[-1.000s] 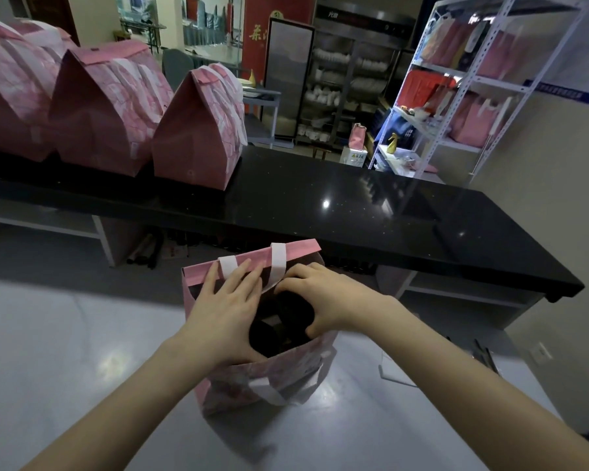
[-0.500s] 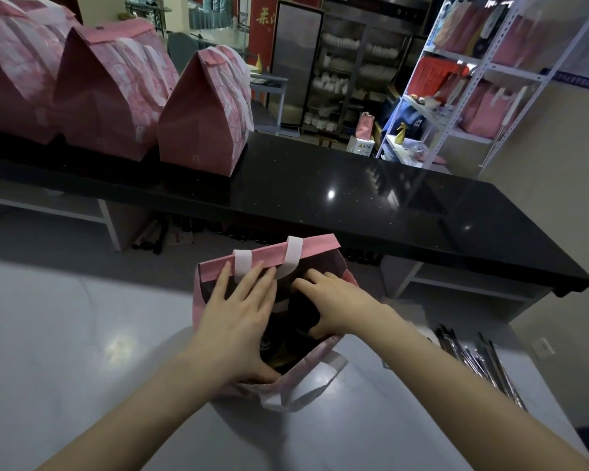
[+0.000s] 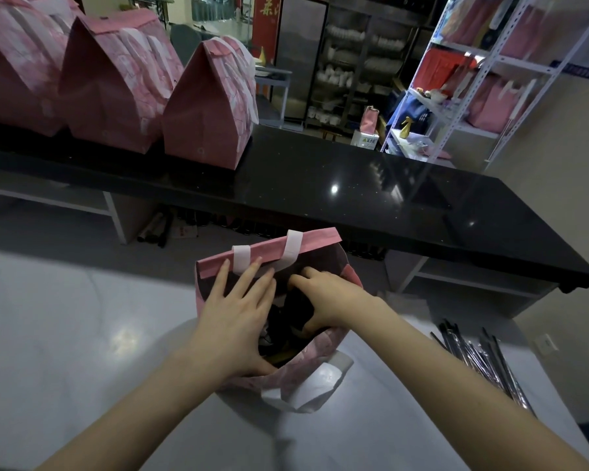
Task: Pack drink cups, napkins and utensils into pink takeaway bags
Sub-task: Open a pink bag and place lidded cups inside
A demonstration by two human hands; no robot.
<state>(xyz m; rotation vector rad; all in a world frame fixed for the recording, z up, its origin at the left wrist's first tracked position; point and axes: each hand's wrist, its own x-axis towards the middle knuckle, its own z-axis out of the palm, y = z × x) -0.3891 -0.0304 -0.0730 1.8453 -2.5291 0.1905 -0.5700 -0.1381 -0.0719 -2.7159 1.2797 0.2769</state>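
On the grey table (image 3: 65,334) stands the open bag (image 3: 317,240). The left hand (image 3: 233,321) lies flat and spread over its left rim. The right hand (image 3: 323,300) reaches inside, fingers curled on dark contents; what it grips, I cannot tell. The bag looks light and soft, so hold the stiffer folded rim. Since before, the utensils (image 3: 483,362) came into view at right.

White table (image 3: 82,334) carries pink bag (image 3: 306,379), wrapped utensils (image 3: 483,362).

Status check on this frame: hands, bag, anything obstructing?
Left hand flat over the open pink bag mouth; right hand inside on dark contents. Bag upright on grey table. Nothing obstructing.
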